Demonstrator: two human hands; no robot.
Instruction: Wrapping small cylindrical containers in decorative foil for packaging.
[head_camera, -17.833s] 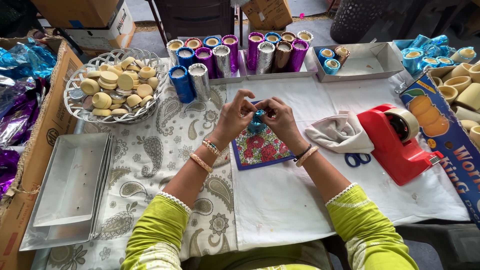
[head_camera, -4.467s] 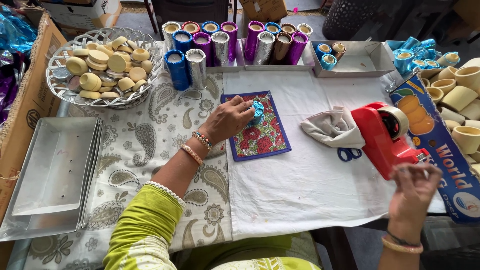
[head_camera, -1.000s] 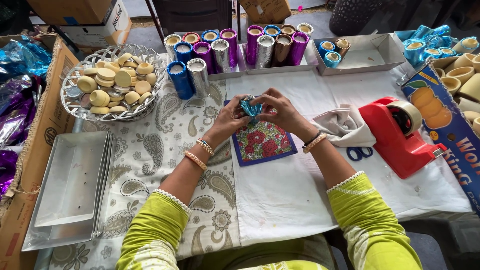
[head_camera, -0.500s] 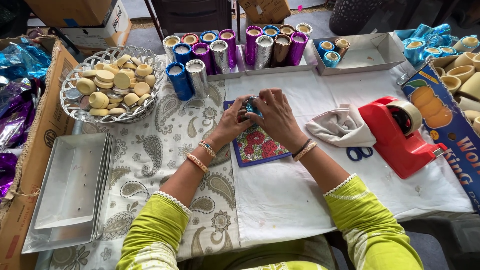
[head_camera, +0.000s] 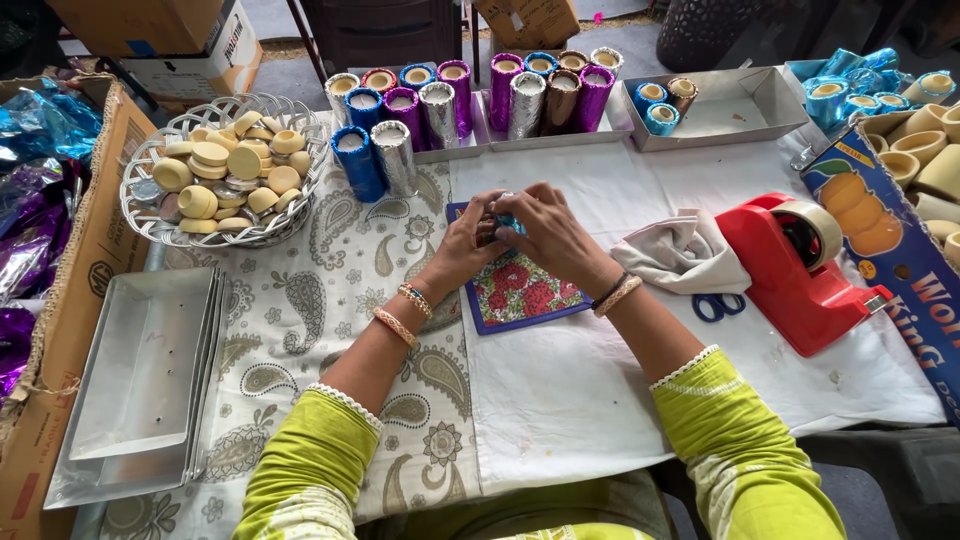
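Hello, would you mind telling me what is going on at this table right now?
A person in green sleeves has both hands together over a floral mat. The left hand and right hand pinch a small blue foil-wrapped piece between the fingertips. Upright foil-wrapped cylinders stand in rows behind, a wire basket of round yellow pieces sits to the left, and a red tape dispenser with a cloth sits to the right.

Red tape dispenser (head_camera: 790, 275), paisley cloth (head_camera: 340, 290) (grey on white), red-flowered blue-edged mat (head_camera: 520, 295).
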